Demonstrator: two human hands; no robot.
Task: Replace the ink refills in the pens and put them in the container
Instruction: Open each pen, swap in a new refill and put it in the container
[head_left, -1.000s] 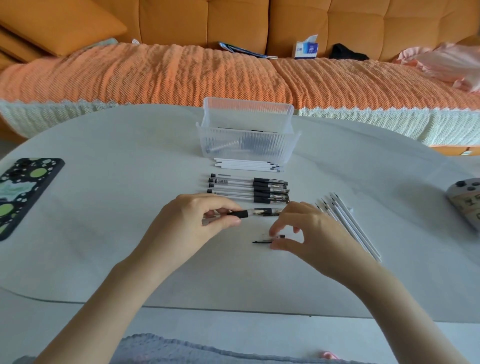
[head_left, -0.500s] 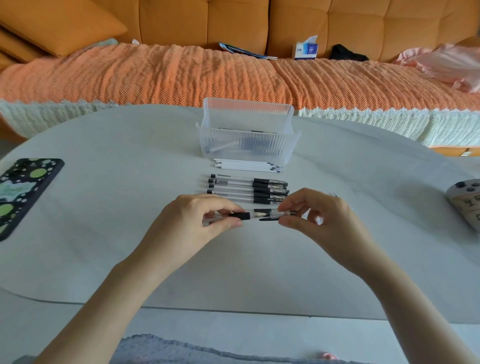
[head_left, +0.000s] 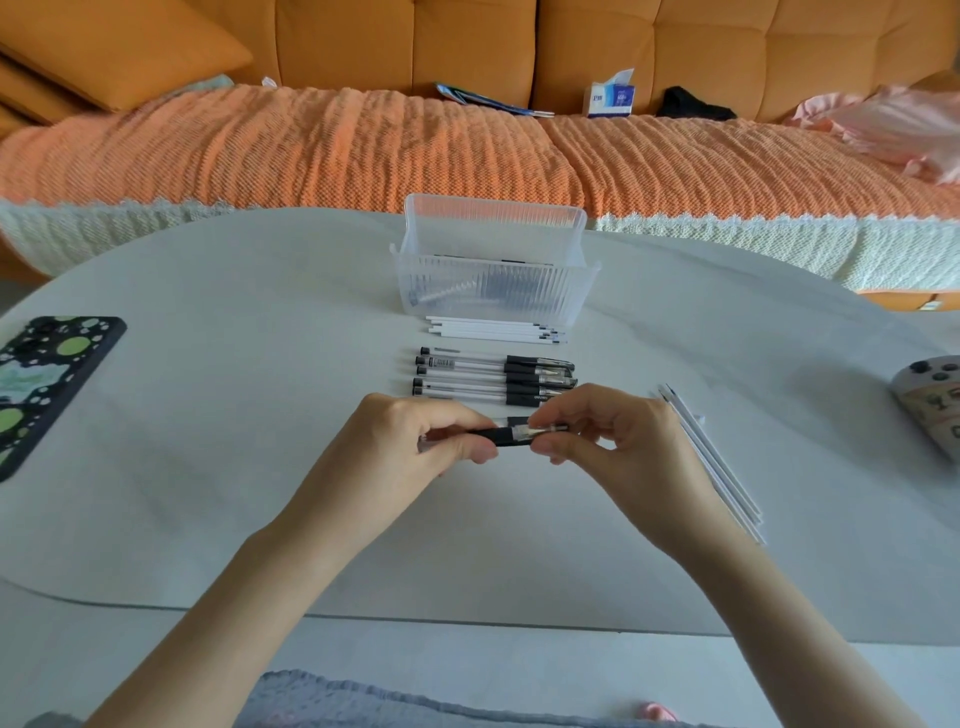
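Low over the surface, both hands meet on one pen. The left hand wraps its fingers round the barrel, and the right hand pinches the clear tip end between thumb and forefinger. The pen lies crosswise, tip toward the right hand, so any twisting of that end looks like the right hand's job. Beyond lies a row of pens, parallel to it, then white refills, then the container dead ahead and well apart from both hands.
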